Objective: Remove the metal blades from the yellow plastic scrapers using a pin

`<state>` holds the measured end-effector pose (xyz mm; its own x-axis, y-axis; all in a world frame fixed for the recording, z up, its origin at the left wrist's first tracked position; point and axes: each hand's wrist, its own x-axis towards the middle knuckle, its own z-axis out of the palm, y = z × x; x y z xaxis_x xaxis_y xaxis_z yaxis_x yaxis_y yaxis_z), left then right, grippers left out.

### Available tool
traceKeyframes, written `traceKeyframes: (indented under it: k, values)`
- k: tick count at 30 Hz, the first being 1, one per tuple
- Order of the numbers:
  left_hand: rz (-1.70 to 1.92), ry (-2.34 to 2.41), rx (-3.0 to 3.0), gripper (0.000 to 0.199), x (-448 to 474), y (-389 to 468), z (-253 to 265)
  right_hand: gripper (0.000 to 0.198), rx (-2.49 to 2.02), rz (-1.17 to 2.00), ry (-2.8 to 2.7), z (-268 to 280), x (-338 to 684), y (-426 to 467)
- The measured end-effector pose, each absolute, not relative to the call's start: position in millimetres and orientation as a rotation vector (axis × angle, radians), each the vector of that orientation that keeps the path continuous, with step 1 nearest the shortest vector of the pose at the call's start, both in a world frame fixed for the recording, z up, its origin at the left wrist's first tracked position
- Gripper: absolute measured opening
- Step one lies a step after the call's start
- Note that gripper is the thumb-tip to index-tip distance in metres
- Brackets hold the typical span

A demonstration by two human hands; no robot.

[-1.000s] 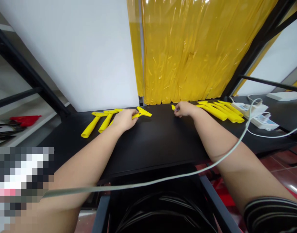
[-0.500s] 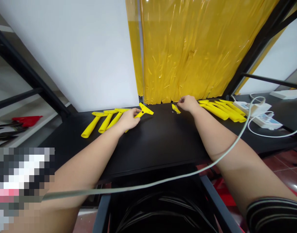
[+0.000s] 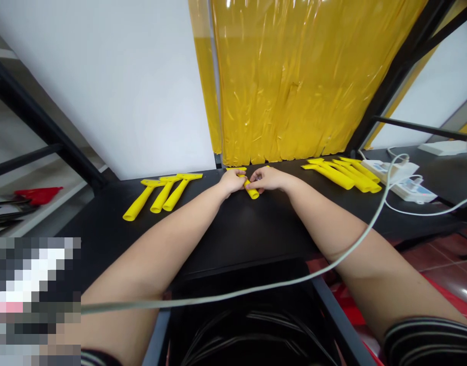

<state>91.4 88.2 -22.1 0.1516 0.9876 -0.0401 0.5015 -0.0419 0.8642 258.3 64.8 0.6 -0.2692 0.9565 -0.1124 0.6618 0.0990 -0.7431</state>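
My left hand is closed round a yellow T-shaped scraper, whose hollow round handle end points toward me. The scraper's crossbar shows just beyond my fingers, at the back of the black table. My right hand meets the scraper's handle from the right with its fingers pinched. Something small and greyish may be between these fingertips, too small to name. A sliver of yellow shows behind my right hand. To the left lie 3 more yellow T-shaped scrapers, side by side with crossbars away from me.
Several yellow scrapers lie in a pile on the right. Beyond them are white power strips with cables. A pale cable hangs across in front of me, over my forearms. A yellow plastic curtain hangs behind the black table.
My left hand has brought the scraper right and turned it, its handle now toward me. My right hand has moved left to the handle. The small yellow piece on the table is now mostly hidden.
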Motion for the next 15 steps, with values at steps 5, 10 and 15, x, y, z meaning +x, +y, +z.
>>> traceKeyframes:
  k: [5, 10, 15]
  values:
    - [0.765, 1.482, 1.849, 0.040, 110, 108, -25, 0.039, -1.847, 0.531, -2.124, 0, 264, 68]
    - [0.723, 1.489, 2.046, 0.038, 117, 102, -18, 0.041, -1.987, 0.249, -2.116, 4, 276, 71]
    - [0.515, 1.410, 2.477, 0.035, 92, 74, -4, 0.034, -2.089, 0.194, -2.074, 9, 287, 73]
